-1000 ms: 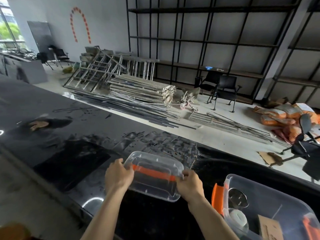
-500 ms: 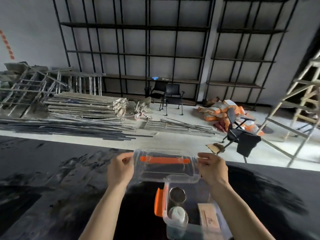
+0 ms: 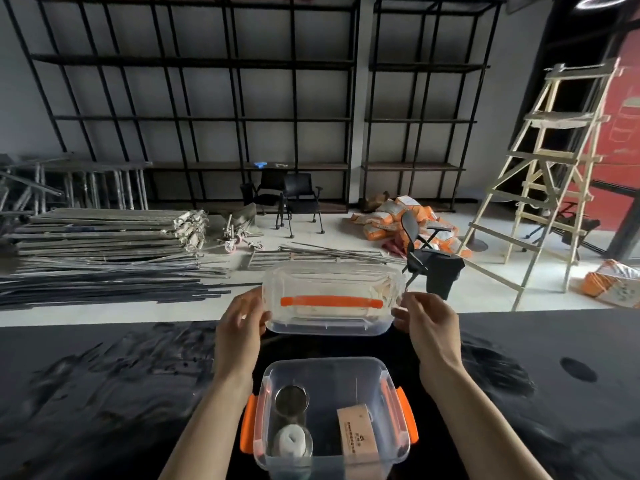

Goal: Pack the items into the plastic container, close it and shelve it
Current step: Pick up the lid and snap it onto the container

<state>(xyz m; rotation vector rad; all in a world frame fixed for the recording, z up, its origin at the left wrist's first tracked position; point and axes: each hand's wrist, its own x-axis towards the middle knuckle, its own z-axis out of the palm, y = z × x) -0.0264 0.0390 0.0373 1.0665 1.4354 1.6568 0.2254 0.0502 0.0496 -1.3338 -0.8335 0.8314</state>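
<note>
Items are packed in the clear plastic container with orange latches [image 3: 330, 372] at bottom centre; the transparent lid with orange handle [image 3: 330, 299] is held above it, pinched at its ends by the left hand [image 3: 240, 318] and right hand [image 3: 427, 320]; closing and shelving remain.

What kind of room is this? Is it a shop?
Probably a shop or storeroom under renovation, not open yet. The black shelves are nearly bare, metal bars lie piled on the floor, and a wooden ladder stands beside orange sacks.
</note>
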